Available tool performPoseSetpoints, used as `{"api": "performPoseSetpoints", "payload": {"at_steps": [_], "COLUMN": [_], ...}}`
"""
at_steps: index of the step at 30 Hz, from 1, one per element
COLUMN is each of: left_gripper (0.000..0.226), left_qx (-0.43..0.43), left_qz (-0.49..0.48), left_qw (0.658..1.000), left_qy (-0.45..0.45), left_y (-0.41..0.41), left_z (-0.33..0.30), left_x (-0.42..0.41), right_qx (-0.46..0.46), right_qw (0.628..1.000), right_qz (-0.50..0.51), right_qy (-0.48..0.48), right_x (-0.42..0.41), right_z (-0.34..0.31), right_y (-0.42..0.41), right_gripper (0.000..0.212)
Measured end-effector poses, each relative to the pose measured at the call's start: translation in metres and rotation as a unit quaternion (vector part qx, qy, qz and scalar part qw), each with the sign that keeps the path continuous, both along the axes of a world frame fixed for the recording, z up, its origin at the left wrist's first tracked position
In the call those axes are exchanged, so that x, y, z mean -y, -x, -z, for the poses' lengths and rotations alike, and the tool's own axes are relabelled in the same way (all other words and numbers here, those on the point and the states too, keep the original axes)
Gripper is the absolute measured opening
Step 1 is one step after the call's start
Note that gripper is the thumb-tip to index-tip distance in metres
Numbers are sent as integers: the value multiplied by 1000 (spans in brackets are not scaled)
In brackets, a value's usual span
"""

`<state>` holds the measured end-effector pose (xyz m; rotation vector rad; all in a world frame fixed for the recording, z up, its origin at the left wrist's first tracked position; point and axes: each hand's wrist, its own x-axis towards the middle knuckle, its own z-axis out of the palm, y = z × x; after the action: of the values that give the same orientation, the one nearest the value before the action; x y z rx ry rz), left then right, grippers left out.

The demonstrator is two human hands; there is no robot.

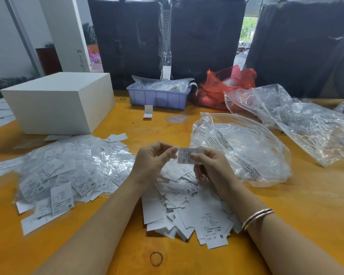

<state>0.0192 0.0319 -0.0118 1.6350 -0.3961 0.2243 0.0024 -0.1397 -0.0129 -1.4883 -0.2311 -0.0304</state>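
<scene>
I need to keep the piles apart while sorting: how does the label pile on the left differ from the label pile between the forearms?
The left pile is glossy, its labels sealed in clear plastic sleeves; the middle pile is bare matte paper. The left pile spreads wide and fairly flat; the middle pile is narrower and more jumbled. Both hold white printed size labels, with letters such as XS and M showing.

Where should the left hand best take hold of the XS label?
By its bare left edge, pinched from the left. The label is held upright above the pile; the right hand covers its right part with the thumb, so only the left strip is free, close to the left hand.
</scene>
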Motion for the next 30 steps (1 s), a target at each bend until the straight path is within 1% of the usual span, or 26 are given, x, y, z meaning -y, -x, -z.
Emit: {"api": "performPoseSetpoints", "payload": {"at_steps": [4,8,10,12,15,17,21,26,30], "left_gripper": [21,19,19,22,25,24,24,23,21], "left_qx": [0,4,9,8,5,4,5,13,20], "left_qz": [8,6,0,-2,5,10,13,12,0], "left_qw": [1000,1000,1000,1000,1000,1000,1000,1000,1000], "left_qy": [0,-7,-11,-3,10,11,9,-3,-15], "left_y": [-2,-1,-1,0,2,3,3,3,3], "left_z": [2,2,0,-2,-3,-3,-3,-4,-4], "left_x": [-1,-1,-1,-1,-1,0,0,-1,-1], "right_qx": [-27,-13,10,30,40,44,51,29,-33], "right_qw": [999,999,999,997,992,991,993,996,998], "right_qz": [-12,-1,29,62,76,72,59,44,1], "right_qy": [31,36,12,-32,-94,-104,-90,-76,-60], "right_x": [0,-1,-1,-1,-1,-2,-3,0,0], "right_z": [-2,-4,-5,-8,-11,-12,-11,-9,-8], "right_y": [2,3,3,3,3,4,5,4,2], "right_gripper": [16,16,16,17,19,20,17,15,13]}}
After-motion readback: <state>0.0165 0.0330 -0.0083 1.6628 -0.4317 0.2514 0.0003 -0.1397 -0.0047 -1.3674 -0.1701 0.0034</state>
